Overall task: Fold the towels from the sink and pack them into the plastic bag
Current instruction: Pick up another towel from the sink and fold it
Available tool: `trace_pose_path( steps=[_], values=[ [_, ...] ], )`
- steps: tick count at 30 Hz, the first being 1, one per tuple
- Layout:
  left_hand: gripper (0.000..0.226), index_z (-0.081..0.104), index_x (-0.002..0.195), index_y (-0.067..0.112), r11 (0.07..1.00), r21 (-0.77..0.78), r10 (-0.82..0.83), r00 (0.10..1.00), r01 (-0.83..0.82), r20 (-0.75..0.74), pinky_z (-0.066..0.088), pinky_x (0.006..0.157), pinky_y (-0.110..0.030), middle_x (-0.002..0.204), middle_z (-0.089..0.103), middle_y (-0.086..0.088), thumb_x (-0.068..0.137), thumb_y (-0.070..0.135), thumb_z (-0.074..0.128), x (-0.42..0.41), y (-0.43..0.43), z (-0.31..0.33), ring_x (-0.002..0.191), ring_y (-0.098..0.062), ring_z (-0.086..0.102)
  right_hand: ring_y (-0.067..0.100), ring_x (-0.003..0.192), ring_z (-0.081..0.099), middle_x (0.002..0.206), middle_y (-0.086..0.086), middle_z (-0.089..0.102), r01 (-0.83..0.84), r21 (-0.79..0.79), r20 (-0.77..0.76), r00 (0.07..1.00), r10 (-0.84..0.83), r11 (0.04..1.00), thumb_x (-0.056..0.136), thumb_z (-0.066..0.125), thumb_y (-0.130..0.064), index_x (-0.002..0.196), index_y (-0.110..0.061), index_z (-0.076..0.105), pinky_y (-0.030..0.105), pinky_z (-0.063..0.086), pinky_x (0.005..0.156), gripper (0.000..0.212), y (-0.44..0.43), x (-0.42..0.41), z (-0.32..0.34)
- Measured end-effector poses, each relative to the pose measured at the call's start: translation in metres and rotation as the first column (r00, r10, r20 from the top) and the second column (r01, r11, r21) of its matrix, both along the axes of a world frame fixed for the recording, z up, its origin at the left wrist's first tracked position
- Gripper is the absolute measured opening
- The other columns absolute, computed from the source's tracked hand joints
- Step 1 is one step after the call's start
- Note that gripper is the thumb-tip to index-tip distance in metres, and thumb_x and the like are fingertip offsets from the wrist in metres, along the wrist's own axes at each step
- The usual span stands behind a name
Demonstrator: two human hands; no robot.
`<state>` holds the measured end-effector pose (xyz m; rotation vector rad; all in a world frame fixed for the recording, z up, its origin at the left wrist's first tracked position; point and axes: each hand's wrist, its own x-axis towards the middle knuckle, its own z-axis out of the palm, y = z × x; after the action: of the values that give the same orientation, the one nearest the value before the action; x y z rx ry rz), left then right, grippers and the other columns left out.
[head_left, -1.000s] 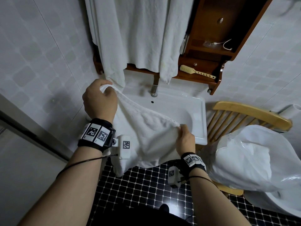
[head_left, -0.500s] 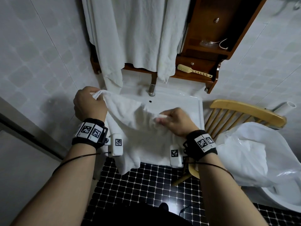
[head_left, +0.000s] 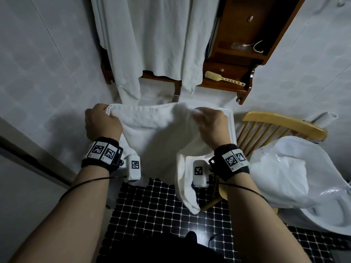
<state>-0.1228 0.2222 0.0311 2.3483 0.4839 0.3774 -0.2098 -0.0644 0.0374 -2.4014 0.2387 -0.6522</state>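
Note:
A white towel (head_left: 157,137) hangs spread between my two hands in front of the white sink (head_left: 230,122), which it mostly hides. My left hand (head_left: 100,124) grips its upper left corner. My right hand (head_left: 210,126) grips the upper right edge, fingers curled into the cloth. One loose end of the towel droops down to the right, toward the floor. The white plastic bag (head_left: 281,173) lies open on the wooden chair (head_left: 284,126) at my right, with white cloth inside it.
More white towels (head_left: 152,40) hang from the wooden wall shelf (head_left: 239,59) above the sink; a brush (head_left: 222,78) lies on the shelf. Tiled walls close in on both sides. A white basin (head_left: 322,221) sits low at the right on the black mosaic floor (head_left: 161,209).
My right hand went from the towel's lower right edge across to the middle, then up and right. The towel is now stretched level between both hands, with an end dangling.

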Motion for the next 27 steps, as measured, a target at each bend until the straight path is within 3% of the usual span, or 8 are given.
trace_pose_path(
  steps=[2,4,9,11,14,18,23,27],
  values=[
    [0.029,0.076,0.106,0.019,0.999,0.019,-0.032,0.997,0.033,-0.068,0.059,0.082,-0.052,0.117,0.066,-0.015,0.091,0.01,0.054,0.005,0.006,-0.006,0.102,-0.044,0.065,0.019,0.076,0.07,0.084,-0.003,0.076,-0.085,-0.082,-0.013,0.996,0.084,0.993,0.104,0.058,-0.043,0.095,-0.026,0.076,0.039,0.056,0.068,0.027,0.005,0.002,0.003],
    [0.032,0.076,0.106,0.018,0.998,0.046,-0.044,0.987,0.051,-0.156,0.061,0.083,-0.054,0.118,0.066,-0.016,0.087,0.006,0.053,0.004,0.008,-0.015,0.101,-0.044,0.066,0.021,0.082,0.073,0.092,-0.004,0.079,0.002,-0.085,0.077,0.997,0.005,0.996,0.104,0.056,-0.04,0.105,-0.027,0.078,0.039,0.058,0.07,0.026,0.004,0.003,0.009],
    [0.033,0.065,0.127,0.005,0.988,0.129,-0.027,0.918,0.084,-0.396,0.056,0.095,-0.054,0.138,0.044,-0.023,0.095,0.005,0.058,0.0,0.017,-0.041,0.113,-0.051,0.06,0.019,0.089,0.073,0.099,-0.01,0.078,0.039,-0.181,0.165,0.986,-0.008,0.983,0.106,0.052,-0.044,0.112,-0.036,0.076,0.039,0.057,0.07,0.026,0.019,0.006,0.013],
    [0.037,0.063,0.131,-0.004,0.976,0.163,-0.049,0.875,0.145,-0.482,0.055,0.098,-0.051,0.138,0.05,-0.027,0.096,0.007,0.063,0.002,0.019,-0.052,0.117,-0.05,0.061,0.021,0.083,0.07,0.094,-0.007,0.076,0.023,-0.181,0.206,0.979,0.015,0.983,0.106,0.052,-0.045,0.112,-0.035,0.076,0.041,0.055,0.065,0.027,0.028,0.007,0.015],
    [0.03,0.072,0.118,-0.001,0.918,0.186,-0.185,0.793,0.35,-0.58,0.06,0.085,-0.04,0.117,0.07,-0.022,0.093,0.013,0.07,-0.004,0.022,-0.067,0.107,-0.04,0.069,0.022,0.075,0.066,0.086,-0.005,0.071,0.026,-0.188,0.226,0.974,0.018,0.982,0.107,0.051,-0.043,0.111,-0.035,0.077,0.041,0.051,0.06,0.028,0.043,0.006,0.022],
    [0.021,0.065,0.089,0.013,0.819,0.093,-0.366,0.641,0.566,-0.674,0.059,0.092,-0.046,0.107,0.073,-0.014,0.081,0.031,0.07,-0.011,0.012,-0.076,0.099,-0.036,0.07,0.019,0.076,0.065,0.089,-0.008,0.071,-0.025,-0.215,0.261,0.962,0.083,0.976,0.103,0.06,-0.035,0.111,-0.035,0.078,0.03,0.039,0.057,0.02,0.059,0.005,0.036],
    [0.045,0.056,0.116,0.026,0.599,-0.198,-0.797,0.553,0.776,-0.243,0.054,0.071,-0.018,0.101,0.07,0.01,0.083,0.033,0.085,-0.019,-0.027,-0.043,0.089,-0.007,0.069,0.018,0.073,0.065,0.088,-0.01,0.069,-0.108,-0.322,0.197,0.964,0.178,0.941,0.1,0.064,-0.036,0.112,-0.037,0.079,0.027,0.039,0.056,0.019,0.071,0.004,0.042],
    [0.019,0.061,0.117,0.038,0.542,-0.22,-0.837,0.545,0.811,-0.055,0.055,0.082,-0.032,0.105,0.075,0.01,0.098,0.04,0.064,-0.024,-0.054,-0.024,0.095,-0.01,0.069,0.019,0.073,0.065,0.087,-0.008,0.068,-0.11,-0.294,0.21,0.962,0.176,0.95,0.096,0.053,-0.047,0.107,-0.036,0.08,0.027,0.038,0.055,0.031,0.067,-0.001,0.044]
  ],
)
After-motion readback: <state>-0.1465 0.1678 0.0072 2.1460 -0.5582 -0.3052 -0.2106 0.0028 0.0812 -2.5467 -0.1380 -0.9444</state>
